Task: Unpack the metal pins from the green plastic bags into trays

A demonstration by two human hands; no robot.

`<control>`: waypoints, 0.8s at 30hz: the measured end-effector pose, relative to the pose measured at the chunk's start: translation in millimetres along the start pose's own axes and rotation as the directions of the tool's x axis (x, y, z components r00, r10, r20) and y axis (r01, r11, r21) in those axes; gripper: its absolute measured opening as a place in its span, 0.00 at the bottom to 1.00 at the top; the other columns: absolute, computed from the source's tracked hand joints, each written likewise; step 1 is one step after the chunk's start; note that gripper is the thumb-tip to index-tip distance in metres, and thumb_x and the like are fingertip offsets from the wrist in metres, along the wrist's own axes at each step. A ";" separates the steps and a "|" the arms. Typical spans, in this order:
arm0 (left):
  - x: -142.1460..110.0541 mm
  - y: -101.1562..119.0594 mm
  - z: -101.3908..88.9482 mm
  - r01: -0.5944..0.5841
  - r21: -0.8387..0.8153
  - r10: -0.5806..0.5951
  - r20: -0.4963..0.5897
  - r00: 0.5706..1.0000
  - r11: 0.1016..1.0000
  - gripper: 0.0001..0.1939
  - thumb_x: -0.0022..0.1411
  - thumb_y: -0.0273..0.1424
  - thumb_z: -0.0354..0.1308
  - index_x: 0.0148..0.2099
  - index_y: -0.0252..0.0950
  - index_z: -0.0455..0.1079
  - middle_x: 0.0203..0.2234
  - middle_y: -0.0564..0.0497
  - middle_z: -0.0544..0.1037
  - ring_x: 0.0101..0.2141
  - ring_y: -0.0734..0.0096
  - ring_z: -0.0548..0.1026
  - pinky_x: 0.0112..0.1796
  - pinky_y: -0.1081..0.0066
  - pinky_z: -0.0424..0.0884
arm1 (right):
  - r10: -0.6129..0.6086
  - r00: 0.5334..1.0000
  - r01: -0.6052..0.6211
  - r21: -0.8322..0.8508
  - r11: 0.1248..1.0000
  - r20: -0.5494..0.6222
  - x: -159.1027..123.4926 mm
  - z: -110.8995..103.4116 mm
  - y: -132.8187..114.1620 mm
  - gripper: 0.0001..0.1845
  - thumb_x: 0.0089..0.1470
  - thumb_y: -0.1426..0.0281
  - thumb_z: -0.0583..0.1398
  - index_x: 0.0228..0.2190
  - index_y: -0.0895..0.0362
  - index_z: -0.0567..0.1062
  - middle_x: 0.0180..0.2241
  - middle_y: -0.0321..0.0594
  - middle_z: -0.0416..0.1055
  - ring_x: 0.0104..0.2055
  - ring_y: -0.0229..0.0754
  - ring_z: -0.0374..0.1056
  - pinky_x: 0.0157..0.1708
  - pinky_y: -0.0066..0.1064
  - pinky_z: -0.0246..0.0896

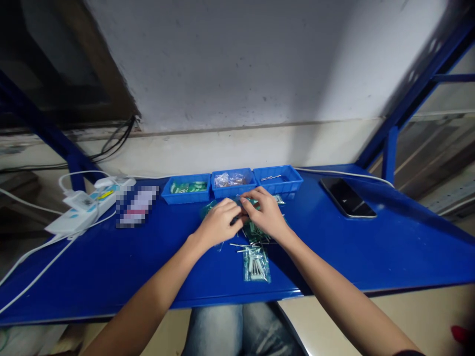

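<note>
My left hand (219, 221) and my right hand (266, 213) meet over the middle of the blue table, fingers closed and fingertips close together. What they pinch is mostly hidden behind the fingers; a bit of clear film shows between them. Under my right hand lies a pile of small green-tinted plastic bags (255, 233). Thin metal rods (241, 245) lie loose at the pile's near side. Closer to the front edge, a clear bag (257, 265) lies flat, with screws and white plastic pieces inside.
Three blue bins stand behind my hands: one with green-tinted packets (168, 198), one with clear bags (230, 194), one with a few metal rods (284, 188). A phone (348, 198) lies right. A white power strip (89, 207) with cables and a blurred-out item (137, 206) lie left.
</note>
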State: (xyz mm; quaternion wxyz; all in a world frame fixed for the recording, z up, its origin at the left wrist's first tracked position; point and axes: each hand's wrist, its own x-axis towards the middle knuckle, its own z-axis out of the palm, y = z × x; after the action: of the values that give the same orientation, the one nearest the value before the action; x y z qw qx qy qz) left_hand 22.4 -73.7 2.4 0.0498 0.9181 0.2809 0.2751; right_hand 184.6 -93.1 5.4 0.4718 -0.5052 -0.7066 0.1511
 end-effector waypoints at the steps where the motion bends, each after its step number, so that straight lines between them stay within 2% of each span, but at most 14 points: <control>1: 0.2 7.1 -1.3 -0.030 -0.001 0.030 0.038 0.999 1.000 0.08 0.61 0.32 0.51 0.35 0.36 0.70 0.31 0.47 0.74 0.38 0.63 0.69 0.40 0.63 0.68 | -0.002 1.000 0.002 -0.004 1.000 0.004 0.1 -0.1 -0.3 0.10 0.55 0.69 0.55 0.34 0.56 0.76 0.33 0.41 0.69 0.39 0.43 0.66 0.39 0.36 0.62; 5: -5.6 32.8 -6.8 -0.128 -0.049 0.134 0.139 0.981 0.991 0.14 0.59 0.43 0.55 0.38 0.37 0.72 0.31 0.48 0.75 0.37 0.63 0.70 0.40 0.63 0.67 | 0.004 1.000 -0.004 -0.032 0.999 0.012 0.5 -0.1 0.3 0.09 0.55 0.69 0.55 0.33 0.56 0.76 0.32 0.41 0.70 0.39 0.43 0.66 0.40 0.36 0.61; 9: -13.9 44.7 -2.7 -0.216 -0.083 0.230 0.248 0.941 0.973 0.25 0.52 0.51 0.57 0.44 0.37 0.72 0.33 0.47 0.76 0.37 0.61 0.72 0.40 0.63 0.67 | 0.010 1.000 -0.009 -0.034 0.999 0.021 0.3 1.3 3.8 0.10 0.56 0.69 0.55 0.33 0.56 0.76 0.32 0.40 0.70 0.39 0.43 0.65 0.39 0.35 0.61; 12: -15.6 44.6 1.6 -0.171 -0.115 0.199 0.300 0.933 0.978 0.28 0.50 0.50 0.60 0.48 0.38 0.70 0.35 0.48 0.76 0.36 0.61 0.74 0.36 0.66 0.68 | 0.020 1.000 -0.020 -0.031 0.999 0.018 -0.5 2.3 5.0 0.10 0.56 0.68 0.54 0.34 0.56 0.76 0.32 0.41 0.70 0.39 0.43 0.65 0.39 0.35 0.60; 14: -14.5 43.0 2.2 -0.095 -0.158 0.139 0.302 0.943 0.983 0.24 0.53 0.45 0.60 0.49 0.40 0.69 0.36 0.49 0.76 0.36 0.62 0.74 0.36 0.67 0.69 | 0.023 0.999 -0.022 -0.035 0.999 0.025 -0.7 2.2 4.5 0.10 0.56 0.68 0.54 0.33 0.56 0.76 0.32 0.41 0.70 0.39 0.43 0.65 0.38 0.35 0.60; 18: -10.4 34.8 1.0 0.089 -0.300 -0.019 0.231 0.973 0.950 0.12 0.59 0.32 0.58 0.46 0.41 0.70 0.39 0.50 0.75 0.39 0.67 0.74 0.40 0.69 0.69 | 0.056 0.998 -0.056 0.001 0.998 0.027 1.2 -0.1 4.0 0.10 0.55 0.67 0.55 0.32 0.56 0.76 0.32 0.40 0.71 0.38 0.42 0.66 0.37 0.33 0.59; 20: -8.9 27.0 0.1 0.156 -0.329 -0.107 0.160 0.981 0.931 0.12 0.57 0.30 0.59 0.46 0.41 0.69 0.36 0.52 0.74 0.36 0.69 0.73 0.37 0.70 0.69 | 0.115 0.993 -0.116 0.059 0.991 0.014 3.2 -1.7 5.3 0.11 0.55 0.65 0.55 0.31 0.56 0.76 0.32 0.40 0.72 0.36 0.41 0.66 0.36 0.32 0.59; 22: -8.1 18.1 -1.6 0.201 -0.311 -0.196 0.050 0.979 0.929 0.16 0.56 0.29 0.60 0.48 0.42 0.68 0.32 0.53 0.72 0.30 0.72 0.71 0.32 0.72 0.68 | 0.197 0.980 -0.197 0.128 0.972 0.018 5.0 -2.4 7.0 0.15 0.56 0.61 0.54 0.29 0.57 0.75 0.28 0.38 0.71 0.31 0.39 0.65 0.32 0.31 0.58; 24: -7.8 10.5 -4.8 0.214 -0.272 -0.249 -0.100 0.963 0.938 0.15 0.56 0.30 0.60 0.47 0.41 0.68 0.31 0.53 0.71 0.28 0.73 0.69 0.30 0.72 0.67 | 0.284 0.957 -0.290 0.200 0.936 0.057 6.0 -1.7 7.7 0.19 0.55 0.56 0.52 0.28 0.58 0.74 0.22 0.35 0.68 0.25 0.37 0.62 0.27 0.29 0.55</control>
State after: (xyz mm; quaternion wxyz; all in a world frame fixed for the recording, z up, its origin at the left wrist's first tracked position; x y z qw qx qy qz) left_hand 19.6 -87.1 5.2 0.1824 0.8438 0.3517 0.3620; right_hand 190.1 -85.0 4.0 0.4849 -0.5489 -0.6123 0.2978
